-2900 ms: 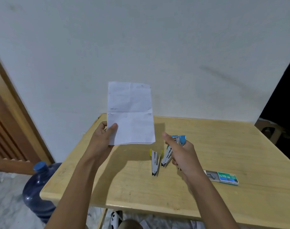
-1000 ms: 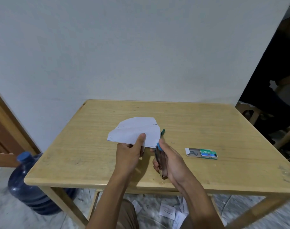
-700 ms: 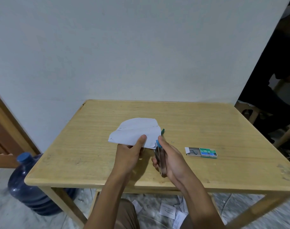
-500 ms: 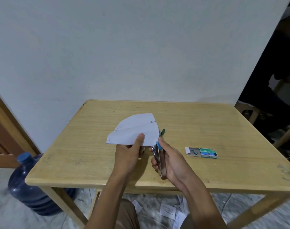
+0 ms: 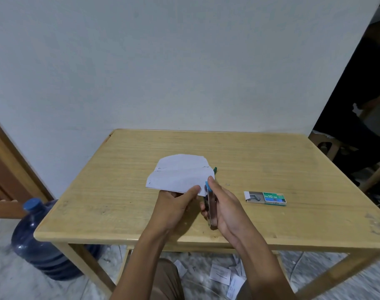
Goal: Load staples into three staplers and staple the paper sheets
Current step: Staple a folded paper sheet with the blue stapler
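Room: plain wall behind, water bottle on the floor at left, paper scraps under the table.

Surface: wooden table, flat.

Paper sheets are held just above the table centre and fan away from me. My left hand pinches their near edge, thumb on top.

My right hand is wrapped round the stapler. Its long axis runs from me toward the wall, blue nose forward.

Key relation: the nose meets the near right corner of the sheets, just right of my left thumb. Can't tell if the corner sits inside the mouth.

Judgement: next is the squeeze, right hand only, with the left holding the sheets aligned.

Staple box lies open, right of my right hand. A green tip shows behind the sheets, can't identify it.
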`<state>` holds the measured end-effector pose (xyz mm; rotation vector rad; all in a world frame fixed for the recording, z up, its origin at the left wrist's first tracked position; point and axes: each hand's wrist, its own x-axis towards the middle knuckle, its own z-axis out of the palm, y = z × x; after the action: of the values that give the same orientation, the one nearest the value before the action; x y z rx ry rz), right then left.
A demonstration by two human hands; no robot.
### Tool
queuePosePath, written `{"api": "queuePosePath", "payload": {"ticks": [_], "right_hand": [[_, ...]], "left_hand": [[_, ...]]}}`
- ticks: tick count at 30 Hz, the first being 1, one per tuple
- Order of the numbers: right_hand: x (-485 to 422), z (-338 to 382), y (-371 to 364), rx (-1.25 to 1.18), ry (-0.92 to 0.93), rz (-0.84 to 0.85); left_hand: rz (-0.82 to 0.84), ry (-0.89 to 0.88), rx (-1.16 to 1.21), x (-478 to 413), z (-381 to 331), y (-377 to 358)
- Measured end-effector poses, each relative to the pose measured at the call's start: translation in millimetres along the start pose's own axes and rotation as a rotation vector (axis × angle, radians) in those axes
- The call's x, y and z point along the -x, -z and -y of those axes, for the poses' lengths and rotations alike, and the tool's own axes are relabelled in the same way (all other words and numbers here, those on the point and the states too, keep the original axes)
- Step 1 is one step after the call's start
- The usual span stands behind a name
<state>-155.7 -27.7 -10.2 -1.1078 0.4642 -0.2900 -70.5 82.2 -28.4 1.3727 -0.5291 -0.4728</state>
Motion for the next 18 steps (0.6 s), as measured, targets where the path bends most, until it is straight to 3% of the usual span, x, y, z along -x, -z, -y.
{"api": "queuePosePath", "payload": {"ticks": [18], "right_hand": [[1.3, -3.9, -0.6, 0.008, -0.012, -0.068]], "left_hand": [[-0.025, -0.057, 0.041, -3.7, -0.4, 9.3]]}}
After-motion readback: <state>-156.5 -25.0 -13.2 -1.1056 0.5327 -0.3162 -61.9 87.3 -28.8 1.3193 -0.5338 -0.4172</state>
